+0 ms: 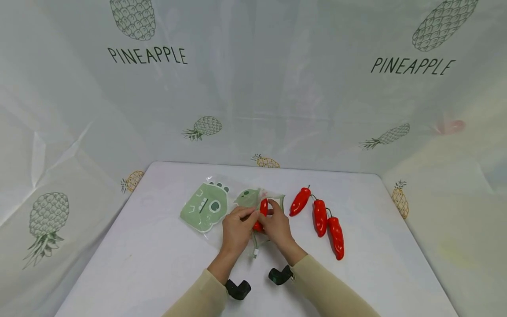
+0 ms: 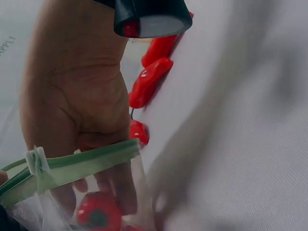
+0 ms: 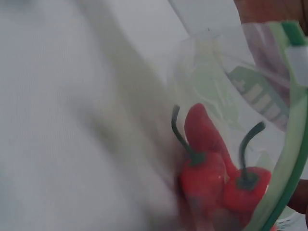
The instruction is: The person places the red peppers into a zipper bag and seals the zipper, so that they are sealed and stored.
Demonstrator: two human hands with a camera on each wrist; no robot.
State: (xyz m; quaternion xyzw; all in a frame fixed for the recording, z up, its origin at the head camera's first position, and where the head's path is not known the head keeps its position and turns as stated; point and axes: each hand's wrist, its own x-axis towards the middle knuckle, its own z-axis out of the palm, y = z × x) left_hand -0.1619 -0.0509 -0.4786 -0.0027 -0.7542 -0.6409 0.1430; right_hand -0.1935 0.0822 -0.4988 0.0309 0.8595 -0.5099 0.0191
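In the head view my left hand (image 1: 236,230) pinches the edge of a clear zip bag (image 3: 284,159) with a green closure strip and a white slider (image 2: 37,161). My right hand (image 1: 277,225) holds a glossy red pepper (image 1: 263,206) between thumb and fingers at the bag. Seen from the left wrist, the right hand's fingers reach down past the green strip and show through the plastic beside a red pepper (image 2: 99,211). Through the bag in the right wrist view, several red peppers (image 3: 202,178) with dark green stems lie together.
To the right, three red peppers (image 1: 320,218) lie in a slanting row on the white table (image 1: 376,264). A flat green cartoon-printed bag (image 1: 203,207) lies to the left. Black wrist cameras (image 1: 238,290) hang below both wrists. A pineapple-printed curtain (image 1: 277,88) surrounds the table.
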